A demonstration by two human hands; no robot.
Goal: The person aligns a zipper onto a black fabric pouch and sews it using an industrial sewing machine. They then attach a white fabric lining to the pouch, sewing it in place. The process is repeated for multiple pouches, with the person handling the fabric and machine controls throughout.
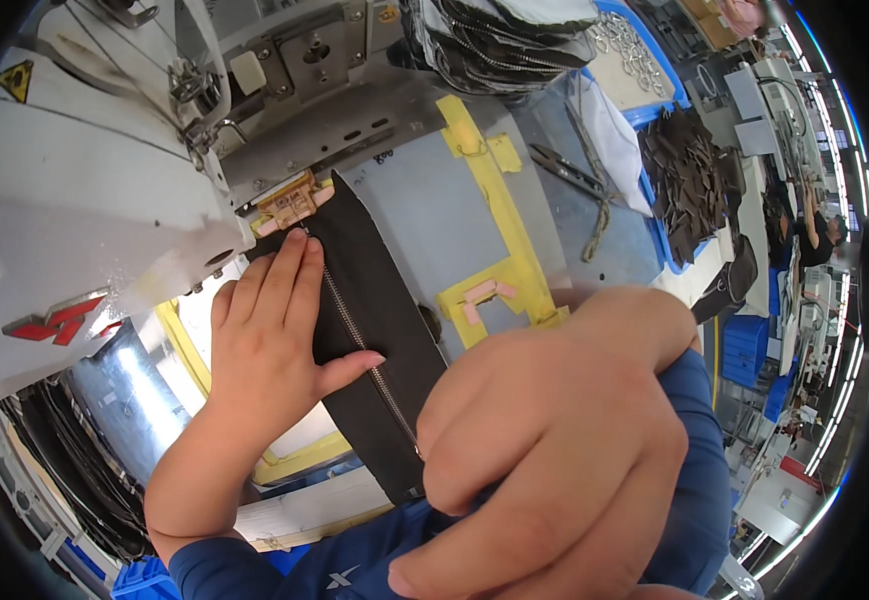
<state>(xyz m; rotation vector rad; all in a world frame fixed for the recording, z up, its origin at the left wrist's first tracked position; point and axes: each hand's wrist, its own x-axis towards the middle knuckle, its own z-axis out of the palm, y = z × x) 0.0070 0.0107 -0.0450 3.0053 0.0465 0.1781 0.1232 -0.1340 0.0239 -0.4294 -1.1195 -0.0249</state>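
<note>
A dark brown fabric strip [394, 330] with a metal zipper [354, 335] down its middle lies on the grey bed of a sewing machine [74, 180]. My left hand [269, 330] lies flat on the strip's left half, fingers pointing to the presser foot [294, 200], thumb across the zipper. My right hand [554, 440] is closed in a loose fist close to the camera, pinching the near end of the strip by the zipper.
Yellow tape guides [504, 220] mark the grey table. Scissors [569, 172] lie at the back. Stacked zipper pieces [504, 40] and a pile of dark brown pieces [689, 180] sit behind. Blue bins [744, 350] stand right; another person works far right.
</note>
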